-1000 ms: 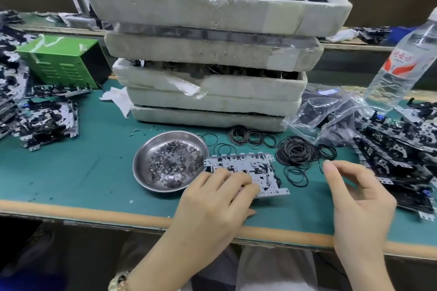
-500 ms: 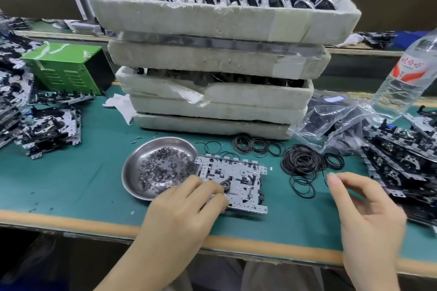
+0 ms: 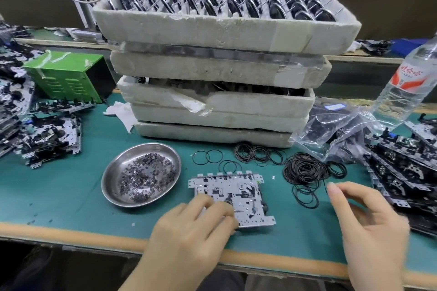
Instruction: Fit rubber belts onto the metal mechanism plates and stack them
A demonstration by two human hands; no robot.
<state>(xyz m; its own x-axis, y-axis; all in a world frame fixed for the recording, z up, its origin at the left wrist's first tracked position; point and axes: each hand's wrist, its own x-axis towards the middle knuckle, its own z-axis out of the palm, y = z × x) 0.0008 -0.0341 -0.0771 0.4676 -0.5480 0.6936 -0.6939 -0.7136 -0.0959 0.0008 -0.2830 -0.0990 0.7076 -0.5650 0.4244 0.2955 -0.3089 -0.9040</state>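
A silver metal mechanism plate (image 3: 238, 192) lies flat on the green mat near the front edge. My left hand (image 3: 189, 231) covers its near-left corner with bent fingers on top and holds it; the thumb is hidden. A loose heap of black rubber belts (image 3: 305, 170) lies just right of the plate, with more belts (image 3: 257, 153) behind it. My right hand (image 3: 369, 224) hovers right of the plate, fingers loosely spread, index tip beside the heap, with nothing visibly held. Stacked plates (image 3: 406, 172) lie at the right, another pile (image 3: 52, 142) at the left.
A steel dish (image 3: 111, 182) of small washers sits left of the plate. Stacked foam trays (image 3: 212, 35) of black discs fill the middle back. A green box (image 3: 66, 73) stands back left; clear bags (image 3: 335, 130) and a water bottle (image 3: 406, 82) back right.
The plate has turned and slid toward the front edge under my left hand. My right hand has stayed beside the belt heap, shifting only slightly.
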